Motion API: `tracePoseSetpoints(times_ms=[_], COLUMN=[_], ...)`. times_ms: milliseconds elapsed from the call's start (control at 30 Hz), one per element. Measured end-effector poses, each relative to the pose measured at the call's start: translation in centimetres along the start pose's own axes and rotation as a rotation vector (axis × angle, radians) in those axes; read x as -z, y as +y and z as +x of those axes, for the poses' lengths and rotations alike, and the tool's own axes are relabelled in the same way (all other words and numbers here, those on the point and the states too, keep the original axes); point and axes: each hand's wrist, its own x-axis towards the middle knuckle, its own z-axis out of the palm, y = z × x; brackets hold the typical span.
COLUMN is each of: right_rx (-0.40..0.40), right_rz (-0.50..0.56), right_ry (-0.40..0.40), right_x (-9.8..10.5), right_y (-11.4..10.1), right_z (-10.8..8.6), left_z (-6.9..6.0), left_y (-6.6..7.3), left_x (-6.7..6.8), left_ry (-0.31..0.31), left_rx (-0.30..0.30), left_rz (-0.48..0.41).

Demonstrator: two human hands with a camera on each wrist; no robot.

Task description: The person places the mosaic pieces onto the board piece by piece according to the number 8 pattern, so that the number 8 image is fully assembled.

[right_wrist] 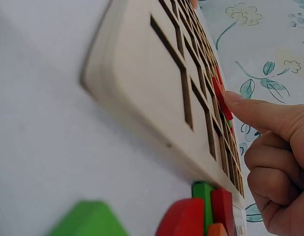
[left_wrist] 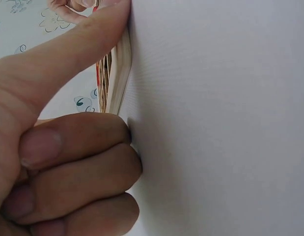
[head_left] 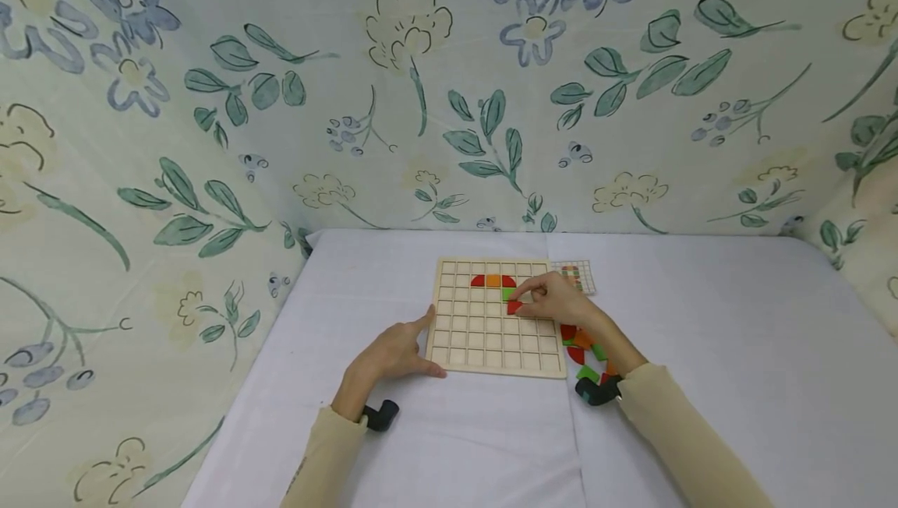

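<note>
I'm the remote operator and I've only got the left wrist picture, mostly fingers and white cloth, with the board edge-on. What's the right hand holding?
Observer: In the head view, the right hand pinches a red piece between thumb and index finger.
Operator: Any other pieces set in the board?
Observer: Yes. An orange piece sits in the board between two curved red pieces.
Operator: And where are the loose ones?
Observer: A scatter of loose pieces lies on the white cloth, just right of the board.
</note>
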Motion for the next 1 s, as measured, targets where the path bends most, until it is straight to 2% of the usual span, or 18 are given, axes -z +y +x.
tracePoseSetpoints(times_ms=[367, 700, 833, 1000], right_rx=[-0.015, -0.020, -0.025, -0.076], right_rz=[-0.029, -0.006, 0.016, -0.002], right_ry=[0.004, 0.001, 0.012, 0.055], right_x=[-0.5, -0.7, -0.5, 0.4], right_y=[-0.4, -0.5, -0.6, -0.7], right_z=[0.2, 0.2, -0.4, -2.7], left_z=[0.0, -0.2, -0.2, -0.1], left_y=[-0.2, 0.0, 0.1, 0.1], left_x=[-0.1, 0.0, 0.0, 0.0], left_ry=[0.004, 0.003, 0.003, 0.010], left_rx=[-0.002, 0.005, 0.005, 0.003], left_rz=[-0.005, -0.001, -0.002, 0.010])
